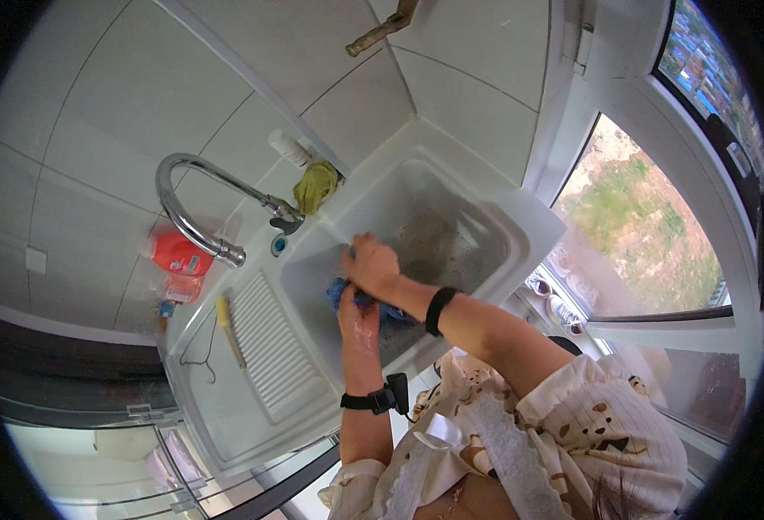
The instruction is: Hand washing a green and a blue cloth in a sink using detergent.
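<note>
Over the white sink (495, 277), my two hands are close together on a bunched, dark blue cloth (337, 291). My left hand (360, 322) is closed round the cloth from below, and its wrist looks wet or soapy. Just above it, my right hand (372, 264) has its fingers curled against the same cloth, partly covering it. Part of the cloth hangs to the right behind my wrists. What exact piece of fabric it is, I cannot tell. Greyish water or residue shows on the basin's bottom.
A curved chrome faucet (193, 208) rises left of the basin. A ribbed washboard (274, 342) carries a yellow-handled brush (228, 329) and a wire hook (200, 360) lies beside it. Red bottle (181, 255), green cloth (316, 186) and white bottle (288, 147) stand along the wall. An open window (642, 225) is at right.
</note>
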